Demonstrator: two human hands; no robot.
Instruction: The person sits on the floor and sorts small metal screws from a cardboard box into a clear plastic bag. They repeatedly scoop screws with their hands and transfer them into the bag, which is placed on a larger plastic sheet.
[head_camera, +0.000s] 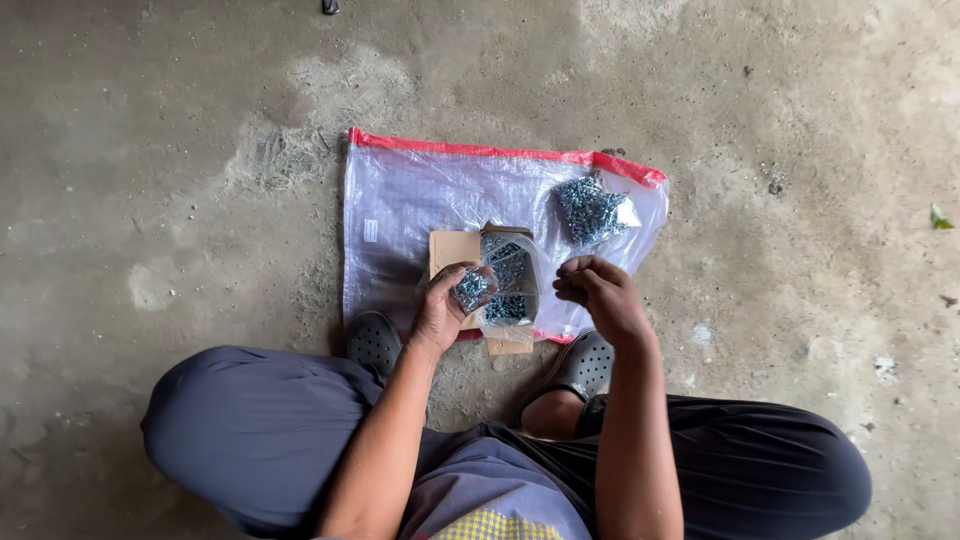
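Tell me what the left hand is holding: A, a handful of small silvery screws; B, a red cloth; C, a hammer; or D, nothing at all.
A: the left hand cups a cluster of small silvery screws in its palm, just beside the clear bag of screws in the cardboard box.

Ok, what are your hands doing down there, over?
Left hand cupping a heap of screws. Right hand pinched shut, contents hidden. Open bag of screws between them. Nothing in the way.

Woven plastic sack (420, 200), white with red top edge, lies flat at centre. On it: brown cardboard box (452, 248) with clear bag of screws (512, 280); a second clear bag (592, 210) at two o'clock.
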